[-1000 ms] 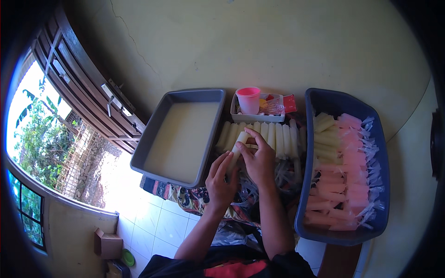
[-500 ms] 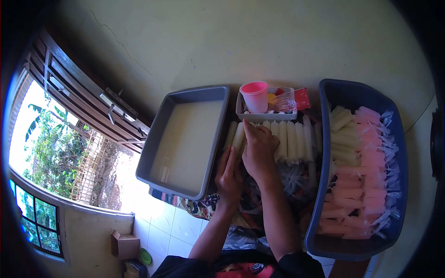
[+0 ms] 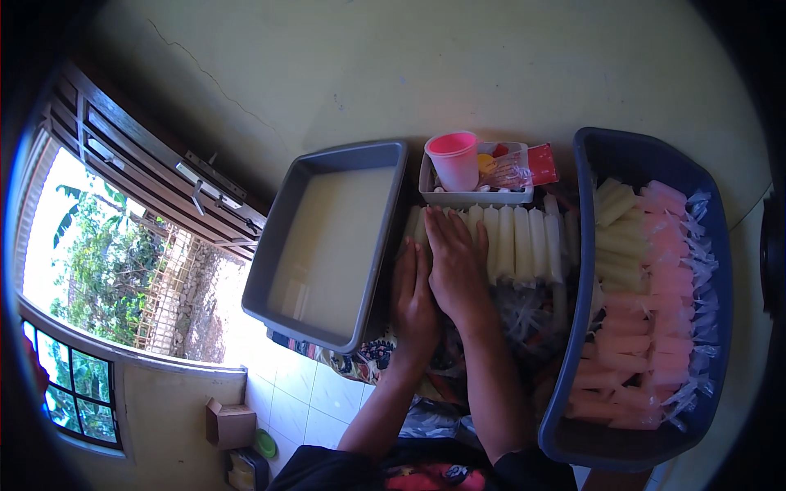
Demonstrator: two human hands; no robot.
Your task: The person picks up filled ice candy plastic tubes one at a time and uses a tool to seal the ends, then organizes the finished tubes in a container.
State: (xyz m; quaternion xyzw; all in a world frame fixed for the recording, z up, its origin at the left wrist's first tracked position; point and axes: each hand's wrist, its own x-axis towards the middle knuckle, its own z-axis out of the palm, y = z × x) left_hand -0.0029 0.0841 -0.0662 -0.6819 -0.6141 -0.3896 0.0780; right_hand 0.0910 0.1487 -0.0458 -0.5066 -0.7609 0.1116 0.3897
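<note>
A row of pale cream ice-pop tubes, filled plastic sleeves with twisted or knotted ends, lies side by side in the middle. My right hand rests flat over the left part of this row, its fingers stretched away from me. Just beside it, my left hand lies along the leftmost tubes with straight fingers, close to the right wall of the grey tub. Neither hand grips anything that shows. The tubes directly beneath the palms are hidden.
A grey tub of pale milky liquid stands left. At right, a blue-grey tub holds pink and cream tubes. Behind the row sits a white tray with a pink cup and a red packet. An open door is far left.
My right hand has gone from a pointing index finger with curled fingers to lying flat on the tubes. My left hand has shifted slightly, staying beside it. The view has tilted a little.
</note>
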